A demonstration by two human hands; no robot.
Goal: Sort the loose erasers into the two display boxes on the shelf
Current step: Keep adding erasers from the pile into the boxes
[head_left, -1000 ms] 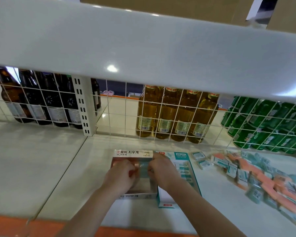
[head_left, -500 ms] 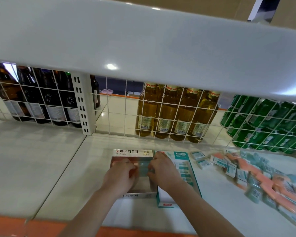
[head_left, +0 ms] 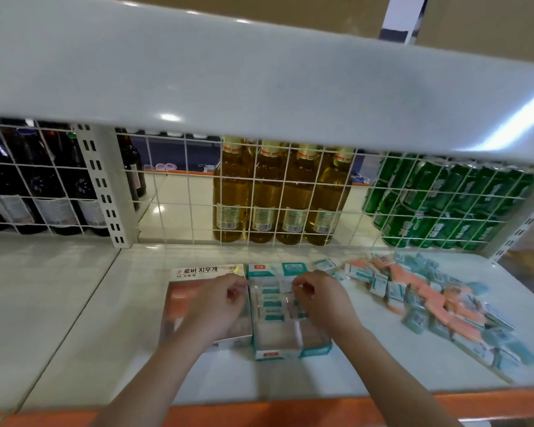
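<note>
Two display boxes stand side by side on the white shelf (head_left: 74, 303). The left box (head_left: 198, 271) is white with Korean print and holds orange erasers. The right box (head_left: 278, 269) is teal and holds teal-sleeved erasers. A clear plastic cover (head_left: 293, 331) seems to lie over the teal box, though it is blurred. My left hand (head_left: 219, 306) is over the seam between the boxes, its fingertips pinching the cover's far-left edge. My right hand (head_left: 319, 298) pinches its far-right edge. To the right lies a pile of loose orange and teal erasers (head_left: 435, 306).
A white wire grid (head_left: 185, 192) backs the shelf, with dark bottles (head_left: 43, 192), yellow bottles (head_left: 275, 195) and green cans (head_left: 444, 204) behind it. An upper shelf (head_left: 259, 81) hangs overhead. The front edge (head_left: 290, 411) is orange.
Both hands have shifted right from above the orange box to the teal box and have spread apart. The view has tilted slightly.
</note>
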